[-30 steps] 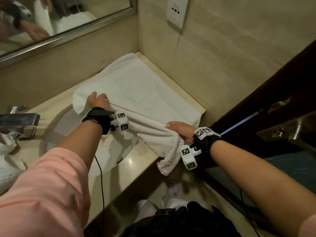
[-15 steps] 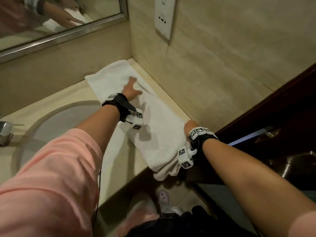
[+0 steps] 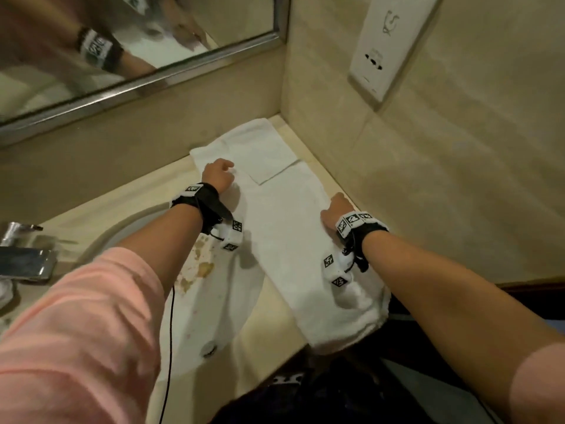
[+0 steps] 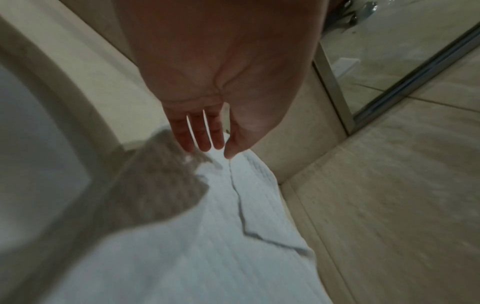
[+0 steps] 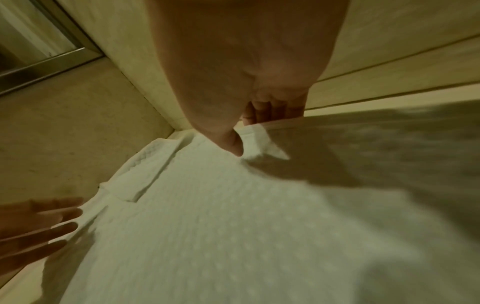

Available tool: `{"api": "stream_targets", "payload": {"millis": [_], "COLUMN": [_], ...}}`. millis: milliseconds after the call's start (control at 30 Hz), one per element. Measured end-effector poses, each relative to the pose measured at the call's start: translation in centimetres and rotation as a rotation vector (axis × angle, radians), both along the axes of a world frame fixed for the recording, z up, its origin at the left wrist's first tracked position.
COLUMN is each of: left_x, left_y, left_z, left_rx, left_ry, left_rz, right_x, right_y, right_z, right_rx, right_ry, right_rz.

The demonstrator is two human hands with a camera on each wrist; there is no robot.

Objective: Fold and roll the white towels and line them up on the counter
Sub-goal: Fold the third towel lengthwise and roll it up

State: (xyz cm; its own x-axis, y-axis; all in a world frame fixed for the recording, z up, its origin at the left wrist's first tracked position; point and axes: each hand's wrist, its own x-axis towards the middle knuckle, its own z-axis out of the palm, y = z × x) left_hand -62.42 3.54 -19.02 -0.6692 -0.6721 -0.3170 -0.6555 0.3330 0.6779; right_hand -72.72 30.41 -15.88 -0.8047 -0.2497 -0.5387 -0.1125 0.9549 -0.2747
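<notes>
A white towel [image 3: 284, 240] lies folded into a long strip on the counter [image 3: 269, 316], running from the wall corner to the front edge, where its near end hangs over. A smaller folded flap tops its far end. My left hand [image 3: 218, 174] rests with straight fingers [image 4: 205, 142] on the towel's far left edge. My right hand [image 3: 336, 206] is at the towel's right edge by the side wall. There its thumb lies on top and its curled fingers [image 5: 262, 113] go under the hem, pinching the towel [image 5: 233, 226].
The sink basin [image 3: 195, 301], with brown stains, lies just left of the towel. A chrome faucet [image 3: 21, 258] stands at the far left, with more white cloth [image 3: 4, 293] beside it. A mirror [image 3: 122, 41] is behind, and the side wall carries a socket plate [image 3: 379, 56].
The spread towel has been folded over lengthwise into a narrow strip. My left hand slid to its far left edge, and my right hand moved up along the right edge by the wall.
</notes>
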Motion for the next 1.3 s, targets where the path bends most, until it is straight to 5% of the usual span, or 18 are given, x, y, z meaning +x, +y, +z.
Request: {"api": "stream_targets", "payload": {"millis": [267, 533, 733, 867, 1000, 1300], "left_x": [0.8, 0.5, -0.4, -0.9, -0.4, 0.9], "left_y": [-4.4, -5.3, -5.8, -6.5, -7.0, -8.3], "left_z": [-0.8, -0.7, -0.7, -0.7, -0.7, -1.0], "left_rx": [-0.133, -0.106, -0.291, -0.355, -0.293, -0.16], "left_ry": [-0.015, 0.019, -0.317, -0.344, -0.266, -0.141], "left_rz": [0.005, 0.037, 0.03, -0.06, -0.06, 0.048], "right_x": [-3.9, -6.0, -7.1, -8.2, -10.6, -11.3], "right_y": [-9.6, -14.8, -16.1, -16.8, -17.7, -20.0], "right_z": [-1.8, -3.2, -4.2, -3.8, -3.3, -4.4], "right_rx": [-0.241, -0.13, -0.249, -0.268, -0.254, -0.409], "right_ry": [0.052, 0.288, 0.467, 0.43, 0.103, -0.021], "right_rz": [0.094, 0.538, 0.743, 0.467, 0.061, -0.05]}}
